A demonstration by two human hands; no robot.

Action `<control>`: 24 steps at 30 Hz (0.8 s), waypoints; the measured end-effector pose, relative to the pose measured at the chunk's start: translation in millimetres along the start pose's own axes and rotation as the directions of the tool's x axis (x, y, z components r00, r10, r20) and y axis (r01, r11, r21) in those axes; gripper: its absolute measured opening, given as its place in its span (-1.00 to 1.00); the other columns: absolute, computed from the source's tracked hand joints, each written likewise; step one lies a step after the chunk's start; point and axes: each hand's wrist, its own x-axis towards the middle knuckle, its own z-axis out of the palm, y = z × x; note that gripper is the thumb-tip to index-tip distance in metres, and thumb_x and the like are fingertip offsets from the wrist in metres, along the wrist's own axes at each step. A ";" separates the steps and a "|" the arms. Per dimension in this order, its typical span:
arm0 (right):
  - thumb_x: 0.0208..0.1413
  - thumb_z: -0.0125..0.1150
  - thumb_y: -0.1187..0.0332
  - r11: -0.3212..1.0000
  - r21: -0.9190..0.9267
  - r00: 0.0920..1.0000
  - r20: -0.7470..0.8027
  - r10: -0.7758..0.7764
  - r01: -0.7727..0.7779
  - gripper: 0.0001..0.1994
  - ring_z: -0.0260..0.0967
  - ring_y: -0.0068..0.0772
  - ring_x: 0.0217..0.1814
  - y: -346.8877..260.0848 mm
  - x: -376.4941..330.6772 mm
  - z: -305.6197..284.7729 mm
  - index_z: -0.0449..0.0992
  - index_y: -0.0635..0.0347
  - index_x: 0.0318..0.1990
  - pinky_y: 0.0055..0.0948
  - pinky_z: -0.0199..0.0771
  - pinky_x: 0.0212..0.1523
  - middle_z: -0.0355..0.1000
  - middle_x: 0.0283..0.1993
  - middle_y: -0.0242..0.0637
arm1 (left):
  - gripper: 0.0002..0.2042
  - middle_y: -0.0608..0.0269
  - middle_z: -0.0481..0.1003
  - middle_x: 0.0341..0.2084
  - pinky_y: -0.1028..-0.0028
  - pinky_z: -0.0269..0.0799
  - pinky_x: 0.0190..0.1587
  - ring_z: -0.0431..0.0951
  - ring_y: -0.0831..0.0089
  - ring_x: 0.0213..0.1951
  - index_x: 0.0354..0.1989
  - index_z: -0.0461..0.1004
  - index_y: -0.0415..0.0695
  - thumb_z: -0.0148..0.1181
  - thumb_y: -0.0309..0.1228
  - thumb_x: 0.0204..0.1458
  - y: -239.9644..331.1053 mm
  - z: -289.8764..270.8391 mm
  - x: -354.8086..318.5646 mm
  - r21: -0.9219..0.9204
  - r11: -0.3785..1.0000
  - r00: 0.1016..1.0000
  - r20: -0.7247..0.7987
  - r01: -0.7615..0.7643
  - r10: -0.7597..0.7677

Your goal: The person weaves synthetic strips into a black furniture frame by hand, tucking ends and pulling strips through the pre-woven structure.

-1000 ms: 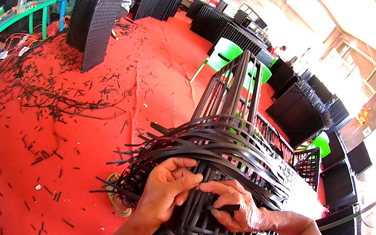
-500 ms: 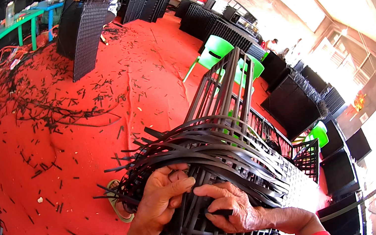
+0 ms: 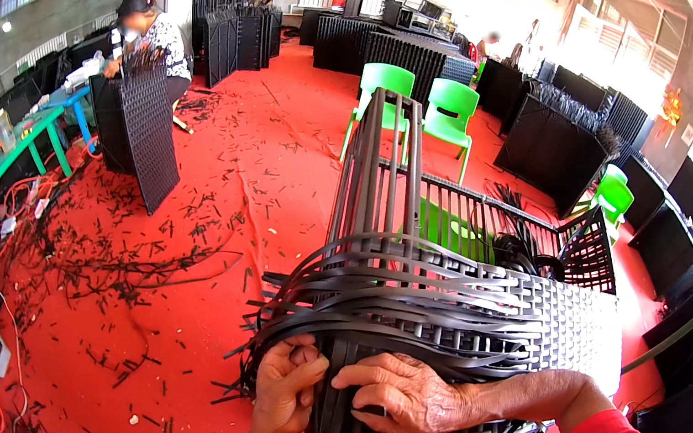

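Spreading under everything, a red floor littered with short black offcuts fills a large workshop hall, with bright windows along its far right wall. Finished black woven panels stand on the floor, one tall piece upright at left centre, more stacked along the back and right walls. Green plastic chairs sit mid-room, and a green-framed counter runs along the left edge, cluttered with small items and cables. Another person works at the far left behind the upright panel.

At the lower middle, a black furniture frame rises away from the camera, its lower part wrapped in flat black wicker strips whose loose ends splay out to the left. The left hand presses against the woven edge, fingers curled onto the strips. The right hand lies flat across the weave just beside it, fingers spread and resting on the strips; whether either actually pinches a strip cannot be told.

Open floor lies to the left and ahead of the frame; the right side is crowded with stacked black pieces.
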 end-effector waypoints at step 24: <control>-0.11 0.26 0.52 0.999 0.044 0.998 -0.060 -0.026 0.029 -0.67 0.36 -0.12 -0.07 -3.7 -11.0 -0.9 0.23 0.26 -0.22 -0.34 0.42 -0.09 0.31 -0.04 -0.13 | -0.77 0.34 0.40 -0.62 0.72 0.02 -0.81 0.19 0.70 -0.82 -0.23 0.36 -0.20 0.19 -0.62 -0.08 6.1 4.2 -26.4 0.217 0.976 0.993 -0.115 0.009 0.017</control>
